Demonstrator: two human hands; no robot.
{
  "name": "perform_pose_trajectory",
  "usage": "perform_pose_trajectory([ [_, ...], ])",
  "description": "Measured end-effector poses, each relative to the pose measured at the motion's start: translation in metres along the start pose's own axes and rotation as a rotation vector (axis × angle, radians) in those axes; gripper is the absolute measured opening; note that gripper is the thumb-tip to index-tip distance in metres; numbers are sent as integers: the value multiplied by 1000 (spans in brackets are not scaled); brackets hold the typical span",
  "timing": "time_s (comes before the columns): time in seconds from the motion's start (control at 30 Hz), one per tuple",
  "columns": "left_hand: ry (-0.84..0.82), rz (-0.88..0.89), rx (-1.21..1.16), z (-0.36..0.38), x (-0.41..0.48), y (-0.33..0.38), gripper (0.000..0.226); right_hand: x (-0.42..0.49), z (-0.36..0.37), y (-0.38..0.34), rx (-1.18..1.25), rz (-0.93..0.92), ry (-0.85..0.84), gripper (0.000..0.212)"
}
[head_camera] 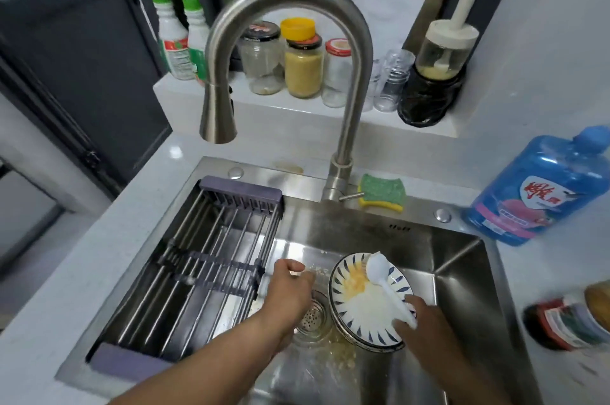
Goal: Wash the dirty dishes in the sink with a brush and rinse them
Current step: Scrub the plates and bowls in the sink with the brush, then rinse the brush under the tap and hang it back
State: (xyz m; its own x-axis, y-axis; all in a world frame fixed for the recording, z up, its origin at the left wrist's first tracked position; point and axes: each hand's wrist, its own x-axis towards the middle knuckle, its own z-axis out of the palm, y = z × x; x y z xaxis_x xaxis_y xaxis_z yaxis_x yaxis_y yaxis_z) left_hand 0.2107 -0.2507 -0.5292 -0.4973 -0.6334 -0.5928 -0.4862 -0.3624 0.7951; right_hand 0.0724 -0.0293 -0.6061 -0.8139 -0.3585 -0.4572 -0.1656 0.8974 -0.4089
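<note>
Now | right hand [427, 322] grips white brush [379, 269], head on the stained plate [364, 314] in the sink [452, 259] | left hand [290, 287] curled beside the drain [314, 314], I cannot tell if it holds anything.

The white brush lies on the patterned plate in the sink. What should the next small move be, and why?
Probably sweep the brush across the yellow residue: the right hand grips its handle, and its head rests on the plate just beside that stain. The left hand, apart from the plate, could steady its rim.
</note>
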Motion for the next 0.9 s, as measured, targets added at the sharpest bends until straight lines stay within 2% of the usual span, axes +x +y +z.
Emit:
perform_pose_trajectory([
  [0.13,63,29,-67,-38,-16,29,13,-14,-15,-47,-6,-66,188,44],
  [0.23,182,115,-63,-69,-27,60,28,-16,-29,-93,52,-173,307,31],
  [0.37,348,320,64,-116,-16,115,65,-21,-62,-160,353,-296,269,18],
  [0.43,395,395,191,-133,-12,146,74,-25,-78,-187,421,-315,254,13],
  [0.53,388,466,390,-144,-12,179,71,-25,-90,-212,445,-303,247,22],
  [0.6,354,490,428,-142,-14,184,70,-20,-91,-220,440,-286,248,26],
  [0.8,282,440,210,-134,-2,170,74,-9,-87,-234,458,-257,375,13],
  [0.9,277,427,125,-133,2,168,74,2,-88,-239,487,-216,387,27],
])
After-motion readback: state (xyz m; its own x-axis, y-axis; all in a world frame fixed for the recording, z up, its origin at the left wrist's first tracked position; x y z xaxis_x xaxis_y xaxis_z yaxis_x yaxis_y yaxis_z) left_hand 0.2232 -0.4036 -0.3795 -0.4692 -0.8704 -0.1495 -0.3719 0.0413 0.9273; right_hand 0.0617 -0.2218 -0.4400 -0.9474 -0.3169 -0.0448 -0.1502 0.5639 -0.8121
